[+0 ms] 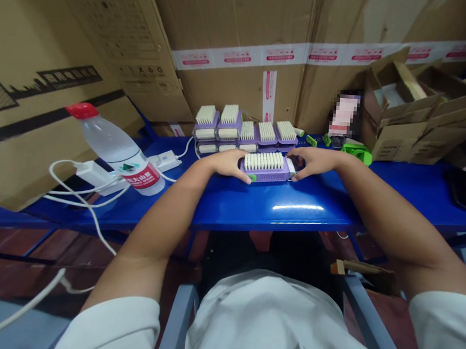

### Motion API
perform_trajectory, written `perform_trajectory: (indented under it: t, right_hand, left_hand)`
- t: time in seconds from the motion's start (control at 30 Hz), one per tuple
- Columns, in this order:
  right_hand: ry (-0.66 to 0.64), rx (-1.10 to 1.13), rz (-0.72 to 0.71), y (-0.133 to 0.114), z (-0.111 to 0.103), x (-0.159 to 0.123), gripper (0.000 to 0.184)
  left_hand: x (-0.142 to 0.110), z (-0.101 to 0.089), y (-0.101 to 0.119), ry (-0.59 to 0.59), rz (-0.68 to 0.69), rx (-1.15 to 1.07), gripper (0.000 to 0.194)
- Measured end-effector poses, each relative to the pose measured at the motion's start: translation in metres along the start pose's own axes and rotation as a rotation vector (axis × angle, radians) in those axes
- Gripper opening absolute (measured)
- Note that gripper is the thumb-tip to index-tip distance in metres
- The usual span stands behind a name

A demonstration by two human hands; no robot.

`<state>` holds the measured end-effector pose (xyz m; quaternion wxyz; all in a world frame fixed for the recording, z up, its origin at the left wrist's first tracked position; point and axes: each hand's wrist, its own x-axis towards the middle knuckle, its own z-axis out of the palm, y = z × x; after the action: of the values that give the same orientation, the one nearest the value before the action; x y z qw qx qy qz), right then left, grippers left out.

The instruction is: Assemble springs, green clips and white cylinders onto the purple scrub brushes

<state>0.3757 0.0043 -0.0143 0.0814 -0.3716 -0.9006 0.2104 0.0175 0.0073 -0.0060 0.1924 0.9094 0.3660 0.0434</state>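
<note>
A purple block-shaped piece topped with rows of white bristle-like teeth (265, 170) lies at the front of the blue table, lengthwise across my view. My left hand (230, 163) grips its left end, thumb along the near side by a green spot. At the right end, beside a whitish part, my right hand (317, 162) closes around it with thumb and fingers. Just behind stand several similar purple pieces with white teeth (229, 122), some stacked in two layers.
A red-capped water bottle (117, 148) stands at left among white cables and a power adapter (97, 175). Small green parts (356, 151) lie at the back right, near a pixelated upright object (344, 114) and a divided cardboard box (405, 109). Large cartons (244, 16) wall off the rear.
</note>
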Motion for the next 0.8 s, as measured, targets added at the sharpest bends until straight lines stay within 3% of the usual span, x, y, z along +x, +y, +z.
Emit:
perform_trajectory:
  t: [0.8]
  right_hand:
    - [0.012, -0.029, 0.023, -0.0044, 0.0007, 0.0009, 0.095]
  left_hand:
    - [-0.0025, 0.0036, 0.0088, -0.002, -0.035, 0.009, 0.088]
